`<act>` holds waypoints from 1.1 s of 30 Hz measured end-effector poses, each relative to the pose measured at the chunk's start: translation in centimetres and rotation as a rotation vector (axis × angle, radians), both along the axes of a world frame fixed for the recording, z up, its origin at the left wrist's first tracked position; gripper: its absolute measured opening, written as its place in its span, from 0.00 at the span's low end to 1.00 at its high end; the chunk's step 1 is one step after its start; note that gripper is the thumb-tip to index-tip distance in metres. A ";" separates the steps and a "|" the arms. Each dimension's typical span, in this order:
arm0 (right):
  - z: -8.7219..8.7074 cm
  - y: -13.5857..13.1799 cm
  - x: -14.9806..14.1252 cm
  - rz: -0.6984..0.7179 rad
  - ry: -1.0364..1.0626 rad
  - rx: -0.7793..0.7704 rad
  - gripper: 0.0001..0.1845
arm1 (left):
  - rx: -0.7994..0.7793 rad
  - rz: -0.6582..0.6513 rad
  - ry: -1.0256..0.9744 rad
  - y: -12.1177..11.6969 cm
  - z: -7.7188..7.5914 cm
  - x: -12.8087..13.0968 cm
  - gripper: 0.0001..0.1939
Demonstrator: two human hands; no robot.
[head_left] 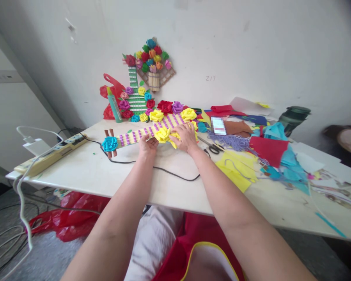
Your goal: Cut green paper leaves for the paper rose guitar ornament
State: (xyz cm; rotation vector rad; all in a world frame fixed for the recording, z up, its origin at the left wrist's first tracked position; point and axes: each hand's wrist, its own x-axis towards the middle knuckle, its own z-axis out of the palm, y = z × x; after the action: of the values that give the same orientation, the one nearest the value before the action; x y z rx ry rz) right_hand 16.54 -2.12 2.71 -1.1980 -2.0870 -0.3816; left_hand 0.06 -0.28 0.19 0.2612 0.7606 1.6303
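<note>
A guitar-shaped craft (138, 135) in cream with purple stripes is held at a slant over the table, its neck pointing left. A blue paper flower (109, 144) sits at its head, and red, purple and yellow flowers line its body. My left hand (148, 146) grips the craft's near edge where neck meets body, fingers partly behind it. On the near side of the body, my right hand (186, 138) has its fingers curled round a yellow paper flower (174, 139). Another yellow flower (162, 135) lies between both hands. My right fingertips are partly hidden.
A green flowered guitar craft (137, 102) and a glue bottle (114, 105) stand behind. Scissors (213, 148), yellow paper (236, 168), purple string (231, 142) and coloured scraps lie at right, near a dark bottle (294, 119). A power strip (51, 154) is at left; a black cable (178, 176) crosses the table.
</note>
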 end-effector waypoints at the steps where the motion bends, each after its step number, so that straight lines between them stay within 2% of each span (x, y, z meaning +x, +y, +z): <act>1: 0.1 0.0 0.2 -0.027 0.040 0.012 0.15 | -0.003 0.003 -0.001 0.0 0.0 0.0 0.06; 10: 0.2 0.8 1.8 -0.277 0.469 0.193 0.16 | 0.025 0.014 -0.050 -0.1 0.0 -0.2 0.05; 15: 0.0 0.6 1.8 -0.420 0.562 0.061 0.19 | 0.045 0.026 -0.081 0.0 -0.2 -0.3 0.04; 17: -0.1 0.6 1.8 -0.438 0.562 0.005 0.19 | 0.054 0.032 -0.090 0.0 -0.2 -0.4 0.03; 19: -0.3 0.6 1.8 -0.406 0.549 0.014 0.18 | 0.057 0.035 -0.094 0.0 -0.2 -0.4 0.03; 23: -0.7 0.7 2.0 -0.296 0.467 0.172 0.14 | 0.063 0.039 -0.094 -0.1 -0.1 -0.4 0.03; 26: -0.9 0.5 1.9 -0.277 0.362 0.219 0.15 | 0.065 0.038 -0.098 -0.2 -0.1 -0.4 0.03; 33: -0.9 0.0 1.5 -0.241 0.176 0.126 0.19 | 0.074 0.030 -0.113 -0.3 0.2 -0.3 0.05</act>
State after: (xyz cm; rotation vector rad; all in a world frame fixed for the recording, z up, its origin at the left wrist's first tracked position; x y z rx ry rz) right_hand 18.04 -2.14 1.77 -1.3595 -1.7495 -0.4916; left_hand -0.27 -0.60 0.35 0.2098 0.6217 1.6891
